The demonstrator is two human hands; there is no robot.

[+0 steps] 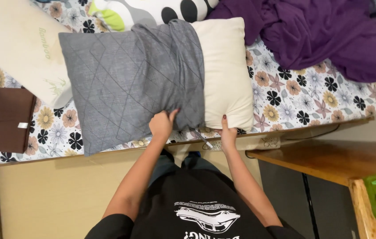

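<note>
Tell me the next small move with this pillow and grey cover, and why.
Probably slide the grey pillowcase further along the cream pillow. The left hand grips the case's open edge, the right hand pinches the pillow's bare corner, and about a third of the pillow is uncovered.

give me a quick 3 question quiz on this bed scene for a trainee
1. Multiple choice: what does the left hand grip? A) the grey pillowcase B) the purple blanket C) the brown folded cloth
2. True or false: the cream pillow, pinched at its near edge by the right hand, sits fully inside the pillowcase.
3. Fill in: the bed sheet under the pillow has a ___ print.

Key: 1 A. 2 false, one end of the pillow sticks out bare. 3 floral.
</note>
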